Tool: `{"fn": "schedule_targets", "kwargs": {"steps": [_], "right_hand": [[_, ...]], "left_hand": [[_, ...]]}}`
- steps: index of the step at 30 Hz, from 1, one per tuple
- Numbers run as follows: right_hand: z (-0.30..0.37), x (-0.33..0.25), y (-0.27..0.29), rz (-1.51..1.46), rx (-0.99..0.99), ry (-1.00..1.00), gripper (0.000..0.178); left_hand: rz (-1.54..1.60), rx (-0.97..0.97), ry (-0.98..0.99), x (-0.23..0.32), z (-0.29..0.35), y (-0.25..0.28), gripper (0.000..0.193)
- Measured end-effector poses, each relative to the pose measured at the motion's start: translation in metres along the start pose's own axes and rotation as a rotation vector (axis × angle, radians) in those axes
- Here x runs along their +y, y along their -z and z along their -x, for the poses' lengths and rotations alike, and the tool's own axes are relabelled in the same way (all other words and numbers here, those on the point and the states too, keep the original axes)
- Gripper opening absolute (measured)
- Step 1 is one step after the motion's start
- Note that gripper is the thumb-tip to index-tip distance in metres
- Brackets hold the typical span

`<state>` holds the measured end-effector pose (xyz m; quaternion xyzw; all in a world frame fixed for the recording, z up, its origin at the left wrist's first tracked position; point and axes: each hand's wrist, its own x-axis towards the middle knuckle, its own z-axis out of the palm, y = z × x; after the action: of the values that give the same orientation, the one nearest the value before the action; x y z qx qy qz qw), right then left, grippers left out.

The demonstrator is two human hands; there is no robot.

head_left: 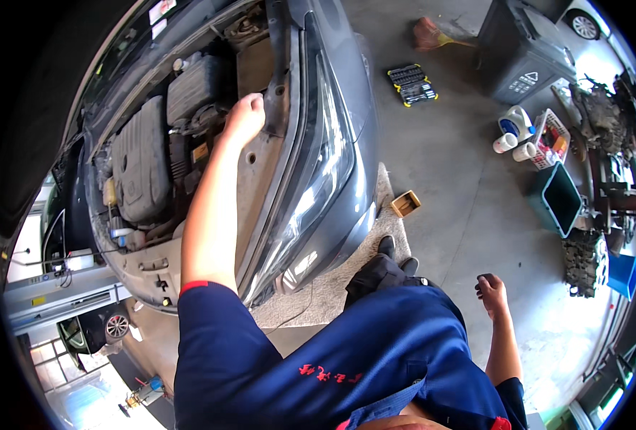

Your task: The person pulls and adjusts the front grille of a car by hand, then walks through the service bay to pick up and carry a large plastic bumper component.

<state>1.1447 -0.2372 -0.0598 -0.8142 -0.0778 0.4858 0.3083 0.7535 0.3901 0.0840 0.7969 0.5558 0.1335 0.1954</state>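
I lean over the open engine bay (146, 165) of a grey car. My left hand (244, 118) reaches forward and rests on the front panel beside a black bracket (278, 79), its fingers curled and out of sight. My right hand (491, 291) hangs at my side over the concrete floor, fingers loosely curled, holding nothing that I can see. The car's headlight (321, 179) lies just right of my left arm. A grey engine cover (140, 166) sits left of that arm.
A beige mat (339, 287) lies under the car's front corner, with my dark shoes on it. An open socket set (412, 84), a small wooden box (405, 203), a dark bin (520, 54), white containers (515, 136), a teal tub (560, 199) and scrap parts stand to the right.
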Motion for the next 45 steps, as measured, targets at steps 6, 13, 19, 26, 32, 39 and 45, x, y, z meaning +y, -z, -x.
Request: {"fn": "schedule_targets", "kwargs": {"steps": [6,13,19,26,32,39,45], "right_hand": [[0.008,0.002,0.029,0.060,0.085,-0.078,0.022],[-0.039,0.051,0.072,0.178,0.056,-0.308,0.021],[-0.108,-0.031,0.084,0.066,0.032,-0.129,0.024],[-0.250,-0.080,0.155,0.451,-0.082,-0.038,0.034],[-0.442,-0.088,0.239,1.174,-0.420,0.431,0.028],[-0.522,-0.404,0.266,0.163,0.068,0.158,0.022],[-0.581,-0.585,0.212,0.238,-0.322,0.286,0.030]], "left_hand": [[0.133,0.042,0.310,0.012,-0.055,-0.042,0.077],[0.016,0.067,0.278,-0.021,-0.070,-0.053,0.077],[0.042,0.137,0.347,-0.018,-0.074,-0.051,0.081],[-0.010,0.088,0.497,0.012,-0.052,-0.052,0.065],[-0.612,0.093,0.489,0.127,-0.091,-0.041,0.049],[-0.398,0.709,0.026,0.286,-0.143,-0.081,0.039],[-0.144,0.055,-0.202,0.340,-0.286,-0.229,0.047]]}}
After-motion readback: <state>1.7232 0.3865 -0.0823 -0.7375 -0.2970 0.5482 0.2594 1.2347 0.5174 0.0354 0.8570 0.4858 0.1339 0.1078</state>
